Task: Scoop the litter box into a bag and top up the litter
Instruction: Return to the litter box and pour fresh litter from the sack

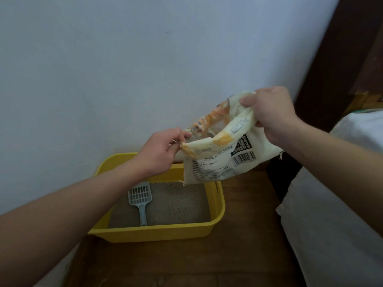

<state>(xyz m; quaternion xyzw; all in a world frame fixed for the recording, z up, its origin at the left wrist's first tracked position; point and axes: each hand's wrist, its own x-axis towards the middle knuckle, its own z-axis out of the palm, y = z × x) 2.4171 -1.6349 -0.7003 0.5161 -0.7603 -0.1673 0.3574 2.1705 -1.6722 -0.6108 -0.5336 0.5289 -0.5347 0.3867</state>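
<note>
Head view: litter top-up.
Left hand (163,148) and right hand (271,112) grip the litter bag (219,160) above the litter box (157,233); should tip next.

Honestly, not much could be read here. All the print was found on the litter bag (219,160), on the cream side turned toward the camera. A barcode (244,158) was printed near its right edge, but the digits under it couldn't be made out. Right above it, a black panel (245,144) was filled with white blocky characters, too blurred to be read. Rows of small grey print (207,168) were laid out across the lower left part, and a pale label (240,126) with tiny lines was stuck higher up, near the folded top. No brand name could be picked out.
</note>
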